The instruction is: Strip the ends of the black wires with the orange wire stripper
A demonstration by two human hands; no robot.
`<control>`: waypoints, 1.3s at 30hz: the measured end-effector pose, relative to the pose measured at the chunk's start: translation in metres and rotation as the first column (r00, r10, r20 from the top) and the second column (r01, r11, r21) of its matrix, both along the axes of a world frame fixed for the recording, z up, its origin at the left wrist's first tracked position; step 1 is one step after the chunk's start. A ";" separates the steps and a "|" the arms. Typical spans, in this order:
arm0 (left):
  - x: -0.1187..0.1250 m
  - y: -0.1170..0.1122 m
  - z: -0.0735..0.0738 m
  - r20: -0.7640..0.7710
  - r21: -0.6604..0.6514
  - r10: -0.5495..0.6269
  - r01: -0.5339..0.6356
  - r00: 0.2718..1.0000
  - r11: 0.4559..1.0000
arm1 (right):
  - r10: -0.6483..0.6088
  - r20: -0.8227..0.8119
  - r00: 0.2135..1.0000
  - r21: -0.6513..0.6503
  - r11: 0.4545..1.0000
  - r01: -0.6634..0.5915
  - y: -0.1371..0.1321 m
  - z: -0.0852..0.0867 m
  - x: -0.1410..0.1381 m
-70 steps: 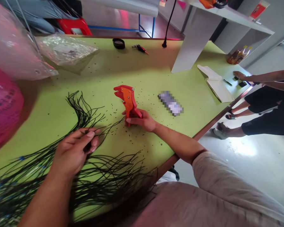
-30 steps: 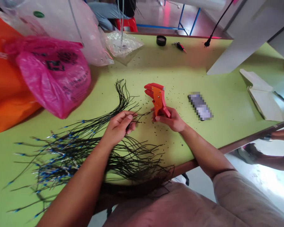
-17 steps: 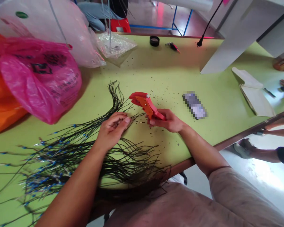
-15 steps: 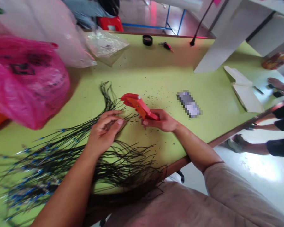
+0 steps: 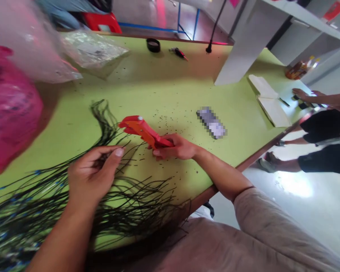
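My right hand (image 5: 175, 148) grips the handles of an orange-red automatic wire stripper (image 5: 141, 129), whose jaws point left, nearly level, above the green table (image 5: 158, 85). My left hand (image 5: 93, 173) pinches a few strands from a large bundle of thin black wires (image 5: 103, 122). The bundle fans across the table, and blue crimped ends (image 5: 5, 223) show blurred at the lower left. The stripper's jaws sit close to the strands, but I cannot tell whether a wire is inside them. Small black bits of insulation (image 5: 164, 121) are scattered around both hands.
A pink plastic bag (image 5: 10, 109) and transparent bags (image 5: 92, 49) lie at the left and far side. A pixelated phone (image 5: 211, 122) lies right of the stripper. A co-worker's hand (image 5: 300, 93) rests near an open white folder (image 5: 269, 105). A white shelf support (image 5: 243, 49) stands on the table.
The stripper has tipped from upright to nearly level, jaws turned left toward the wires. My view has swung, sliding the table contents left. My left hand keeps its pinch on the strands.
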State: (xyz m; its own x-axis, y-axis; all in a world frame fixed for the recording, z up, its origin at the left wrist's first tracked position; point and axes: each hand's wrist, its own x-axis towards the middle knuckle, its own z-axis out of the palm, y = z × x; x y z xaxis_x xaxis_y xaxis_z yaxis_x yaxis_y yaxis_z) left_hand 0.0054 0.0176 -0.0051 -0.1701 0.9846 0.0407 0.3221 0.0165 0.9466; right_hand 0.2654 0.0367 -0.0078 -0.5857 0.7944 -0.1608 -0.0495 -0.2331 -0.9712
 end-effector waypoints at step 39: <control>-0.018 0.013 0.027 0.109 -0.042 -0.145 0.150 0.983 0.988 | 0.130 -0.137 0.982 -0.171 0.973 -0.152 -0.018 0.000 -0.020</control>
State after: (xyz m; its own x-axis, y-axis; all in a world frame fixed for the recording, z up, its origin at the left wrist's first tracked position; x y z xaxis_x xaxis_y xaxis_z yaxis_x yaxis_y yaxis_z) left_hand -0.0121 0.0306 0.0217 -0.0234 0.9995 -0.0194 0.2230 0.0241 0.9745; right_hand 0.2455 0.0188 -0.0083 -0.7141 0.6670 -0.2124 -0.1210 -0.4164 -0.9011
